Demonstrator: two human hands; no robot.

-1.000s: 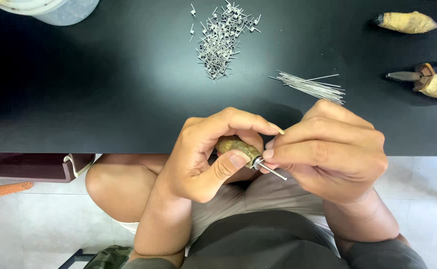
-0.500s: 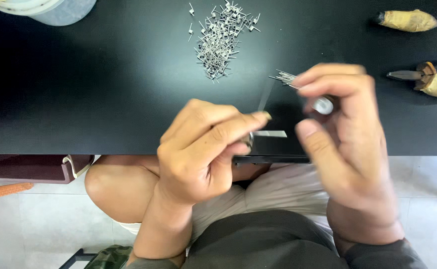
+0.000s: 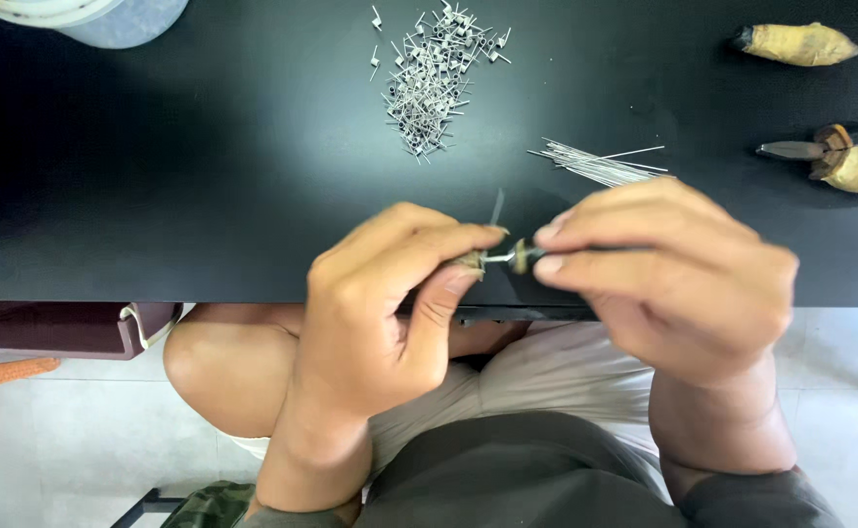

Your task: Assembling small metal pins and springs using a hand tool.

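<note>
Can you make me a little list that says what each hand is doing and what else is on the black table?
left hand: pinches a small brown tool handle between thumb and fingers
right hand: holds a small round-ended tool against it
between them: a thin metal pin
table: black
far side, middle: heap of small bent wire pieces
near right hand: bundle of straight wires
far right: wrapped tool handles
top left: pale round container

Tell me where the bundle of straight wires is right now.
In the head view, the bundle of straight wires lies on the black table, right of centre, just beyond the right hand and to the right of the pile of small metal pieces.
</note>
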